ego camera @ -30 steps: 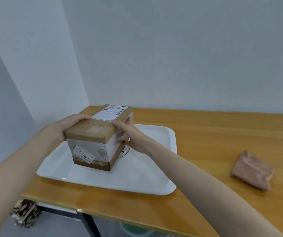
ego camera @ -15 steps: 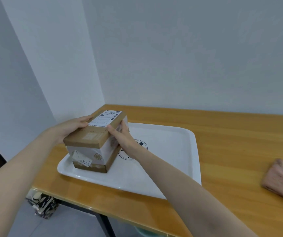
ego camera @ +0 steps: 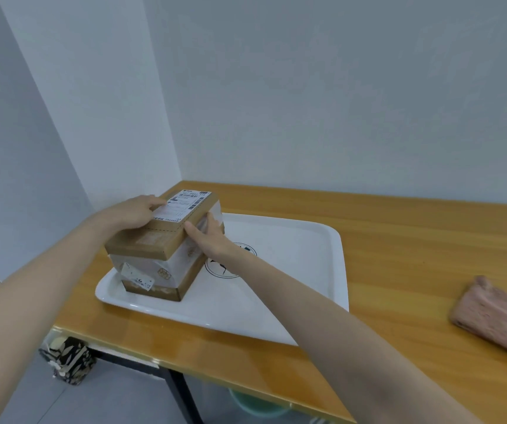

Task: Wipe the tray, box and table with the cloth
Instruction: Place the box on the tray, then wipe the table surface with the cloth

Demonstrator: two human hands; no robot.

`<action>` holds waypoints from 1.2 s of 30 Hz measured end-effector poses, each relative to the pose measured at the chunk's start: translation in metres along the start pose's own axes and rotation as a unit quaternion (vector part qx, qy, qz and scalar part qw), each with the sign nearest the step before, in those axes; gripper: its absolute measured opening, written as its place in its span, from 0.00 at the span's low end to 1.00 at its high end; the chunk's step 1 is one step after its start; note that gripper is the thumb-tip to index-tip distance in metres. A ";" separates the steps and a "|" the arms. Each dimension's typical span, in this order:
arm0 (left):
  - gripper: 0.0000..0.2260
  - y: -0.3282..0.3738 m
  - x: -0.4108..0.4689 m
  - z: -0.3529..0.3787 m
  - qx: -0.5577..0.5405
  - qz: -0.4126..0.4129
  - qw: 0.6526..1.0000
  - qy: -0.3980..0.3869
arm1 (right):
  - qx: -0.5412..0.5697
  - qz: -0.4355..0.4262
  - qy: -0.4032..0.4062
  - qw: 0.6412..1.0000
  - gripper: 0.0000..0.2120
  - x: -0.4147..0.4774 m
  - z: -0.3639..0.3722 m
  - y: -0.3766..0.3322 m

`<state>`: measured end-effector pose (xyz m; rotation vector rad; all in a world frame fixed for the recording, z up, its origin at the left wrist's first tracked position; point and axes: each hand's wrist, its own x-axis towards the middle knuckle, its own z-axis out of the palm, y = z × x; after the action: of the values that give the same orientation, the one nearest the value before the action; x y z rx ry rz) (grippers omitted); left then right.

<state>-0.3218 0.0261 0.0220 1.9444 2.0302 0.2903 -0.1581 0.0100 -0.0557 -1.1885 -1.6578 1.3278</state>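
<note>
A brown cardboard box [ego camera: 154, 264] with white tape and a shipping label on top is at the left front corner of the white tray [ego camera: 292, 255]. My left hand [ego camera: 132, 212] grips its left top edge. On the box's right side my right hand [ego camera: 212, 240] holds it, thumb on the top edge. The tray lies on the wooden table [ego camera: 414, 240]. A folded pink cloth [ego camera: 494, 316] lies on the table far to the right, away from both hands.
White walls meet in a corner just behind the table's left end. Under the table are a patterned object [ego camera: 68, 359] on the floor at the left and a green bucket [ego camera: 258, 405]. The table's front edge runs close below the tray.
Both hands have kept their hold and the box now sits nearer the tray's left front corner. My view has turned left, so the cloth is closer to the right edge.
</note>
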 end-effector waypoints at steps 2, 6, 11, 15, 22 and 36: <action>0.23 0.014 -0.007 0.005 -0.008 0.030 0.999 0.025 | -0.032 0.009 -0.010 0.999 0.37 -0.009 -0.012 0.001; 0.21 0.051 -0.021 0.025 -0.097 0.149 0.984 0.034 | -0.041 0.028 -0.005 0.999 0.33 -0.037 -0.053 -0.003; 0.23 0.101 -0.022 0.054 -0.149 0.230 0.962 -0.007 | -0.115 0.042 0.042 0.992 0.29 -0.065 -0.117 0.007; 0.23 0.152 -0.021 0.086 -0.155 0.244 0.955 -0.064 | -0.193 0.084 0.102 0.972 0.26 -0.097 -0.177 0.025; 0.23 0.233 -0.033 0.147 -0.177 0.269 0.929 -0.184 | -0.355 0.158 0.135 0.911 0.17 -0.185 -0.277 0.048; 0.23 0.339 -0.085 0.222 -0.014 0.387 0.884 -0.261 | -0.389 0.292 0.182 0.855 0.24 -0.271 -0.352 0.088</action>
<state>0.0765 -0.0550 -0.0565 2.3941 0.8570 -0.0442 0.2751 -0.1210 -0.0511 -2.4038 -1.6349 0.6172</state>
